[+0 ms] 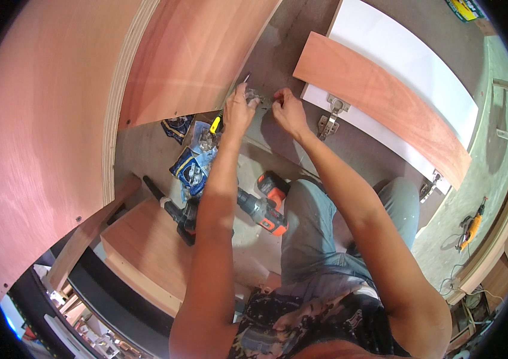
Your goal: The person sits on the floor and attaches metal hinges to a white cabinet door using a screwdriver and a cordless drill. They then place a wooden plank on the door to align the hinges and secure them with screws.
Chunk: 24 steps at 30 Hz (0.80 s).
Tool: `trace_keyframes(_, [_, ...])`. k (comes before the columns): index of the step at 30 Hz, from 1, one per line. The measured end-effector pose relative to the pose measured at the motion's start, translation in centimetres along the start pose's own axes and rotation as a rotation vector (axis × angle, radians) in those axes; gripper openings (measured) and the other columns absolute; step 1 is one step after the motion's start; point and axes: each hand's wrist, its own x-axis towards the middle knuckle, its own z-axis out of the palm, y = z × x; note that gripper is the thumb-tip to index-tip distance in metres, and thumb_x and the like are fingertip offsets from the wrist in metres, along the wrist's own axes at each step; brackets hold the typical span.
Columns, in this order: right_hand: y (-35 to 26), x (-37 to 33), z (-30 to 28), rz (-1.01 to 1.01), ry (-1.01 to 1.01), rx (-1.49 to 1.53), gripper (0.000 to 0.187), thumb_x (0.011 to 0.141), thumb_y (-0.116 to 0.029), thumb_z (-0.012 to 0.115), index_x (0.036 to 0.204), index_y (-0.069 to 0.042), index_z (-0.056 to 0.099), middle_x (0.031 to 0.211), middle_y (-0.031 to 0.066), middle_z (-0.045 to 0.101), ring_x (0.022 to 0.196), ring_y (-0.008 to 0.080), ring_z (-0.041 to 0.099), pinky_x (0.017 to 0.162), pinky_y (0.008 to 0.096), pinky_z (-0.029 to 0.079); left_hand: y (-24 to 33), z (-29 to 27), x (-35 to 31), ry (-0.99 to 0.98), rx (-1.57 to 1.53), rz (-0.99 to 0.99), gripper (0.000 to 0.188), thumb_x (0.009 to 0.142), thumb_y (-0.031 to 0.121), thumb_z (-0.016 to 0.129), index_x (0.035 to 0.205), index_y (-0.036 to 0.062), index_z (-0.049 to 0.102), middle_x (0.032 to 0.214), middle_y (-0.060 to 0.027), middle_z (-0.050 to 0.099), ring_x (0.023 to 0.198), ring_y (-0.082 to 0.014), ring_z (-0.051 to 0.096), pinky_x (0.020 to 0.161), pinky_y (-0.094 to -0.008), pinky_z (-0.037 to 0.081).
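Note:
My left hand is closed, and a thin pointed rod sticks out above its fingers. By its fingertips is a small, crinkled clear plastic bag; whether the fingers grip it I cannot tell. A short gap to the right, my right hand has its fingers curled into a pinch; what they hold, if anything, is too small to make out. Beside the right hand, a metal cabinet hinge is fixed to a white panel. A reddish wooden strip lies across that panel.
Large plywood panels stand at left. Blue hardware packets and a yellow-handled tool lie by my left forearm. An orange-black cordless drill rests beside my knee, a black power tool further left. Orange pliers lie far right.

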Motion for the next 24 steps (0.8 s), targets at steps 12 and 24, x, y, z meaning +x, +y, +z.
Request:
trace_keyframes(12, [1.3,-7.7,-4.1,0.608,-0.052,1.299,0.027,0.088,0.011,0.053,0.113,0.004,0.047,0.118,0.0182,0.056,0.103,0.0252,0.064,0.082,0.029,0.058,0.3,-9.1,-15.3,0.362,-0.361,-0.161,0.024,0.087,0.016,0.068,0.102,-0.0034,0.066,0.092,-0.012,0.07,0.08,-0.0188,0.066,0.074,-0.0303,0.052])
trace_keyframes(24, [8.4,-23.2,-10.2,0.652,-0.048,0.928,0.015,0.094,-0.004,0.058,0.109,0.001,0.056,0.097,0.0095,0.065,0.082,0.0179,0.067,0.073,0.0285,0.058,0.8,11.5,-35.1,0.238,-0.494,-0.205,0.051,0.075,0.016,0.078,0.117,-0.0017,0.055,0.113,-0.0156,0.06,0.106,-0.0297,0.057,0.093,-0.0394,0.046])
